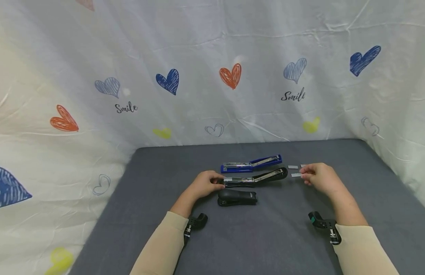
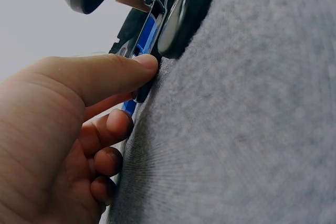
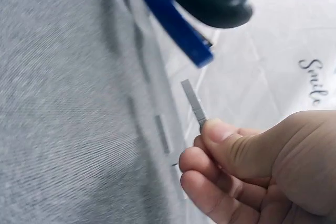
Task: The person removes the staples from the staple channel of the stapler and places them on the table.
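My left hand point(image 1: 206, 183) grips the near-left end of a black stapler point(image 1: 271, 175) that lies opened out, its metal staple channel showing. In the left wrist view, the thumb point(image 2: 118, 72) presses on that end, and the fingers are curled beneath. My right hand point(image 1: 320, 177) pinches a strip of staples point(image 3: 192, 98) between thumb and fingertips, above the table and right of the opened black stapler. Behind lies a blue stapler point(image 1: 238, 167), also opened out. In front is a closed black stapler point(image 1: 237, 198).
Another staple strip point(image 1: 292, 167) lies on the grey-covered table point(image 1: 260, 240) beyond the right fingers, and one more point(image 1: 303, 165) is partly hidden by that hand. A white curtain point(image 1: 198, 114) printed with hearts hangs behind the table.
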The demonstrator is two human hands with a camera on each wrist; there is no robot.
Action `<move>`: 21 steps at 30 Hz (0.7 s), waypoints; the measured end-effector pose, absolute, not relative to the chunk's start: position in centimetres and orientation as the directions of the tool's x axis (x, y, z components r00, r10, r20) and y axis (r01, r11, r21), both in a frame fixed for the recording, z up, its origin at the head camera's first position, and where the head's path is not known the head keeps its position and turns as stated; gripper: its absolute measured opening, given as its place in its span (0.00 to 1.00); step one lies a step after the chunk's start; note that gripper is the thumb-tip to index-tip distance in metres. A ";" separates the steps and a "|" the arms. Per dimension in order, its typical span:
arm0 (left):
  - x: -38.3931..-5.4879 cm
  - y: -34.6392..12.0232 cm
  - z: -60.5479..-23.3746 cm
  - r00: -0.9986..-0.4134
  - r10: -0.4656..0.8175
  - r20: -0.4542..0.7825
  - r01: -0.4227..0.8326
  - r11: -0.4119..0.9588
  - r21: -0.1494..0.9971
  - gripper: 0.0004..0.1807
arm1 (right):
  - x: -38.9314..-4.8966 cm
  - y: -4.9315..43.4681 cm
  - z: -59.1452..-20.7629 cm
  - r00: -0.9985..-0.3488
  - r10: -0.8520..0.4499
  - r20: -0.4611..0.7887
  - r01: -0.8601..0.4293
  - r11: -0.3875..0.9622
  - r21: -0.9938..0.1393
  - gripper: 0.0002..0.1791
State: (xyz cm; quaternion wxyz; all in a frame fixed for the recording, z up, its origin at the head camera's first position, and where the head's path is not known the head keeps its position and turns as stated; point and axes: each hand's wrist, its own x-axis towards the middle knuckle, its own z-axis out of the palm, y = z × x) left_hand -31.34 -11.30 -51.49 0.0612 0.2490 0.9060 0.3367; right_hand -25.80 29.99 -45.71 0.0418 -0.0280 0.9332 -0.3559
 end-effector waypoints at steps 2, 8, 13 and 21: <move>-31.3 -11.3 -51.5 -0.869 0.492 0.055 0.409 0.650 0.640 0.19 | -25.9 30.1 -46.2 -0.993 -0.086 -0.085 -0.009 0.752 -0.659 0.10; -31.3 -11.2 -51.5 -0.871 0.488 0.051 0.404 0.654 0.639 0.19 | -26.2 30.2 -47.0 -0.988 -0.100 -0.119 -0.004 0.781 -0.625 0.08; -31.3 -11.2 -51.5 -0.874 0.484 0.045 0.399 0.661 0.636 0.20 | -26.1 30.1 -47.0 -0.986 -0.115 -0.119 -0.027 0.819 -0.573 0.06; -31.3 -11.2 -51.4 -0.872 0.488 0.045 0.398 0.652 0.646 0.20 | -26.0 30.2 -47.0 -0.982 -0.115 -0.148 -0.010 0.820 -0.573 0.07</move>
